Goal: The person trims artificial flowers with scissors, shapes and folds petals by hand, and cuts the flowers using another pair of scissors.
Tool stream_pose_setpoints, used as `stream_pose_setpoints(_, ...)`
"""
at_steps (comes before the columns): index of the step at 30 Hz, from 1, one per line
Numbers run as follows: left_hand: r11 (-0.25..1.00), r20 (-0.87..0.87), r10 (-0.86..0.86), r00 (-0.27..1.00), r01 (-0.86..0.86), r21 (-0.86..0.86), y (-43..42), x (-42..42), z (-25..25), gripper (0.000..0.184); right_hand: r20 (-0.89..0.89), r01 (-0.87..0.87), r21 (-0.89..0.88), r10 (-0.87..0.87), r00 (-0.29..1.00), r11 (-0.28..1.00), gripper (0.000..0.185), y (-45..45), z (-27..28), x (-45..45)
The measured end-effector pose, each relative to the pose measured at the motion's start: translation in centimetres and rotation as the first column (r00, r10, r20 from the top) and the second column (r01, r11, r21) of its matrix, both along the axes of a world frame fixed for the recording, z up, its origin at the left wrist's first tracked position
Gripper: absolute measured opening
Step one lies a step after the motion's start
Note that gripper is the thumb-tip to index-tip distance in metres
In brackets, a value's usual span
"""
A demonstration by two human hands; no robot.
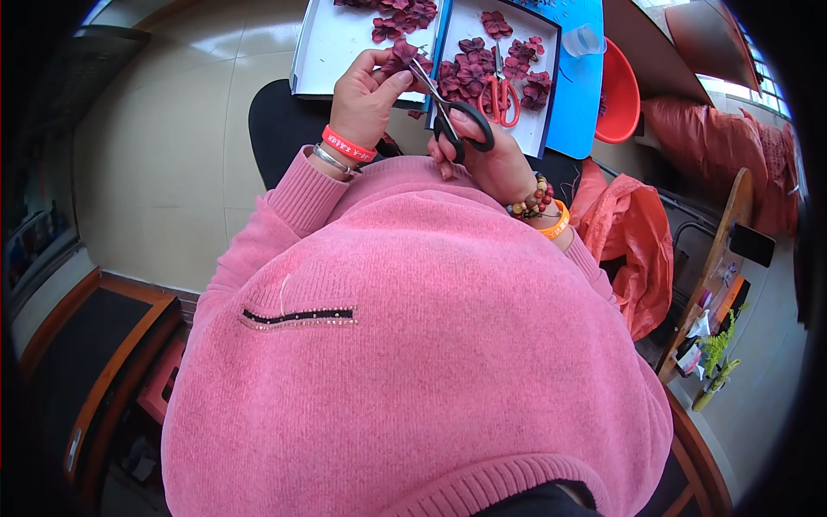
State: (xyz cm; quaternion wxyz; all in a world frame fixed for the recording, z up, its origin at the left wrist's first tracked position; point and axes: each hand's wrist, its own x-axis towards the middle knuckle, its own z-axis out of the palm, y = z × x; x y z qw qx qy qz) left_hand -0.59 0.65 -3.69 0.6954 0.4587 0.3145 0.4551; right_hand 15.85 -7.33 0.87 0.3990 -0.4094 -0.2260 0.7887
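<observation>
My left hand [366,99] pinches a dark red fabric flower [401,57] between thumb and fingers. In my right hand [491,159] is a pair of black-handled scissors [444,110], its blades reaching up to the flower's underside; whether they touch it I cannot tell. Beneath and beyond my hands lie two shallow white boxes. The left box [332,52] holds several dark red flowers [396,21] at its far side. Inside the right box [536,129] are more flowers [469,69] and a second pair of scissors with red handles [500,99].
The boxes rest on a blue table [581,95], with a clear plastic cup [583,41] at its right. A red bucket [622,90] stands beyond the table edge. Lower right are an orange-red plastic bag [637,250] and a wooden shelf [711,276] with small items.
</observation>
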Motion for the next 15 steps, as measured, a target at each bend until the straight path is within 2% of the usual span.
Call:
stream_pose_setpoints(8,0.998,0.047,0.051,0.998,-0.05,-0.025,-0.53,0.41,0.24,0.019,-0.017,-0.021,-0.007,0.021,1.0,1.0,0.034,-0.04,0.07,-0.07)
stream_pose_setpoints(14,0.993,0.027,0.11,0.994,-0.111,0.049,-0.76,0.76,-0.37,0.014,-0.046,-0.024,-0.033,0.022,0.999,0.999,0.034,-0.05,0.2,-0.18)
stream_pose_setpoints(15,0.992,0.022,0.105,0.994,-0.107,0.065,-0.74,0.68,-0.55,0.015,-0.097,-0.027,-0.028,0.024,0.995,0.999,0.033,0.0,0.14,-0.19)
